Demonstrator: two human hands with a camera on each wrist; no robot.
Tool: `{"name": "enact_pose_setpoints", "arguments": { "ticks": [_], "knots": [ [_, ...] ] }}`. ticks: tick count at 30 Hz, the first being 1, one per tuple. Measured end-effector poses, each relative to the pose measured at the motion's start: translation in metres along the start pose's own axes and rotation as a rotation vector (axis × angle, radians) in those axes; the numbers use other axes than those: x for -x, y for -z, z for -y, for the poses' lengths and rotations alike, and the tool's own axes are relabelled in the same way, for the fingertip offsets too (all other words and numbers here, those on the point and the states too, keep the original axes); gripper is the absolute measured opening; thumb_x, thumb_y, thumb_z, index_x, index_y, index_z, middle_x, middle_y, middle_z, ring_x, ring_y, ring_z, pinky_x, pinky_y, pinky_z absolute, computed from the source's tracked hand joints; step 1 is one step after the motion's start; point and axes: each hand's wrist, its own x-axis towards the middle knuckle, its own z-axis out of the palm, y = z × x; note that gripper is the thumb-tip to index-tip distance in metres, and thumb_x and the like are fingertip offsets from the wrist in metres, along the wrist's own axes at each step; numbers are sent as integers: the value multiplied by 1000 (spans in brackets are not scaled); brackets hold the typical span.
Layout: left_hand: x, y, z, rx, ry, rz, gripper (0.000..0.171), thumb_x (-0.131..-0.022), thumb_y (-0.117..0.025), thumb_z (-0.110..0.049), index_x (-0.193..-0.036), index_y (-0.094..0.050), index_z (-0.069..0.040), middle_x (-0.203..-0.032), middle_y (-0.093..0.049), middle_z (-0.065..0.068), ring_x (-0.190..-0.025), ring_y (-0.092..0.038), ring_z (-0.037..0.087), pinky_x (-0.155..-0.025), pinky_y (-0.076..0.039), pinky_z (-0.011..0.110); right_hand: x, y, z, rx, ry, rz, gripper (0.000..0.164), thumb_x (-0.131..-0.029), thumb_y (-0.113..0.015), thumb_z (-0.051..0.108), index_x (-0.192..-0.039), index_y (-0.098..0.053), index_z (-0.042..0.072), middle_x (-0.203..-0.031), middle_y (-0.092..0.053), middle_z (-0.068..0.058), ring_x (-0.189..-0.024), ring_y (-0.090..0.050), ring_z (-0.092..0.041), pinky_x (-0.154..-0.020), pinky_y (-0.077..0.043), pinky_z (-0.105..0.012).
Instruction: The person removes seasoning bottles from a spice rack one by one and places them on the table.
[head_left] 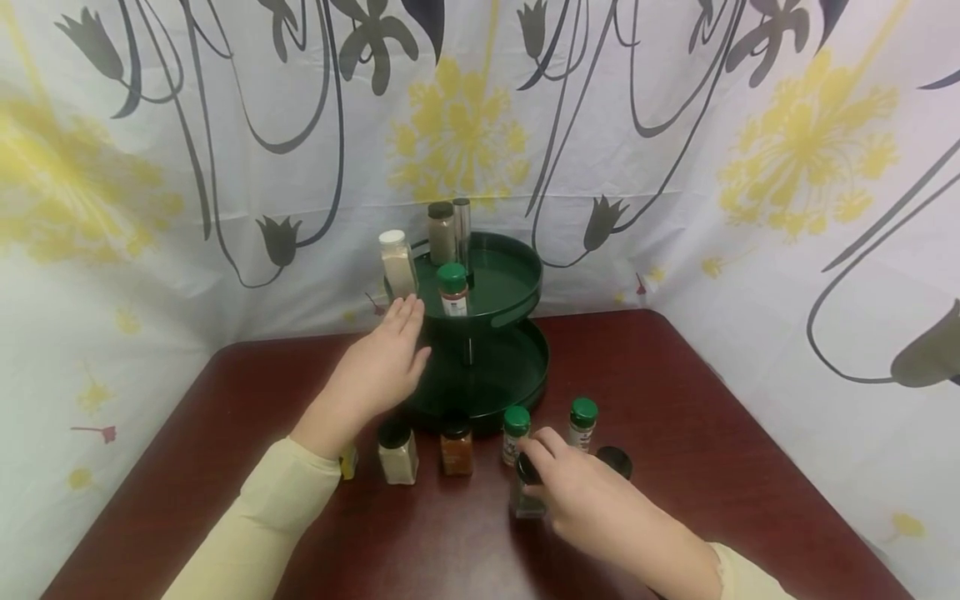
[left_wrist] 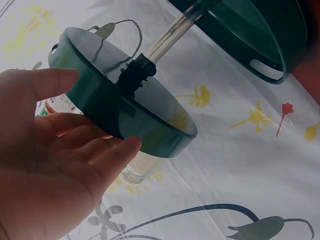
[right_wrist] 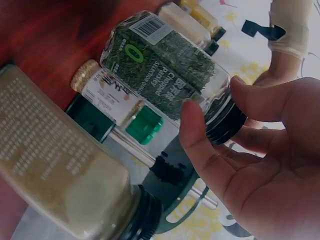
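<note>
My left hand point(head_left: 378, 362), its fingers extended, is at the left side of a green two-tier round rack point(head_left: 525, 296). In the left wrist view the fingers point(left_wrist: 112, 165) lie along the upper tier's outer wall point(left_wrist: 167, 142). On that tier stand a white-capped jar point(head_left: 399, 265), a green-capped bottle point(head_left: 453, 292) and a dark-capped jar point(head_left: 442, 236). Low on the table, my right hand point(head_left: 596, 500) grips a chopped parsley jar point(right_wrist: 160, 65) by its black lid point(right_wrist: 227, 122), thumb on one side and fingers on the other.
In front of the rack stand a pale-powder jar point(head_left: 399, 462), an orange-brown spice jar point(head_left: 457, 454), and two green-capped bottles point(head_left: 516, 425) point(head_left: 582, 421). A black-lidded jar point(head_left: 617, 460) is partly behind my right hand, and a yellow item point(head_left: 348, 463) beside my left sleeve. Patterned cloth point(head_left: 630, 167) surrounds the table.
</note>
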Motion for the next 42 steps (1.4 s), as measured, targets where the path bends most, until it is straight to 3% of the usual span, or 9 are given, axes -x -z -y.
{"name": "enact_pose_setpoints", "arguments": {
  "ticks": [7, 15, 21, 24, 30, 36, 42],
  "knots": [
    [0, -2, -1, 0, 3, -13, 66, -99, -52, -32, -151, -26, 1, -157, -20, 17, -143, -16, 29, -103, -40, 49, -1, -7, -1, -5, -3, 81, 39, -89, -69, 17, -122, -53, 5, -105, -50, -3, -55, -45, -1, -50, -44, -16],
    [2, 0, -3, 0, 3, -9, 68, -99, -53, -32, -151, -25, 1, -157, -19, 17, -143, -15, 29, -104, -39, 48, -4, -8, 2, 62, 8, 96, 41, -87, -70, 19, -123, -57, 4, -103, -54, -6, -58, -51, -5, -51, -47, -17],
    [3, 2, -4, 7, -29, 29, 72, -98, -53, -34, -152, -22, 2, -158, -15, 17, -143, -12, 30, -108, -33, 48, -6, 2, 2, 93, -6, 161, 52, -87, -70, 28, -131, -55, 5, -108, -57, -6, -74, -61, -10, -57, -52, -21],
    [5, 3, -5, 15, -46, 63, 74, -98, -53, -36, -153, -19, 1, -159, -11, 16, -144, -9, 29, -109, -31, 47, -7, 12, 3, 103, -24, 178, 55, -87, -70, 35, -132, -55, 7, -106, -59, -4, -79, -61, -11, -57, -51, -23],
    [7, 4, -9, 44, -73, 87, 76, -98, -52, -39, -153, -17, 0, -160, -7, 13, -144, -6, 29, -110, -29, 46, -17, 43, 7, 136, -7, 110, 43, -87, -70, 38, -119, -61, 11, -92, -56, 5, -71, -54, -5, -54, -48, -22],
    [8, 4, -14, 56, -75, 99, 77, -98, -52, -42, -154, -17, -2, -160, -5, 11, -144, -4, 27, -110, -29, 46, -40, 85, 12, 178, -32, 21, 49, -86, -72, 37, -125, -62, 10, -111, -61, -1, -85, -63, -11, -71, -55, -31],
    [8, 2, -20, 56, -86, 101, 77, -97, -52, -43, -154, -17, -4, -160, -3, 9, -144, -3, 25, -110, -29, 45, -75, 117, 11, 182, -17, -43, 51, -86, -73, 30, -129, -58, 7, -121, -57, -6, -93, -63, -17, -78, -56, -35]
  ]
}}
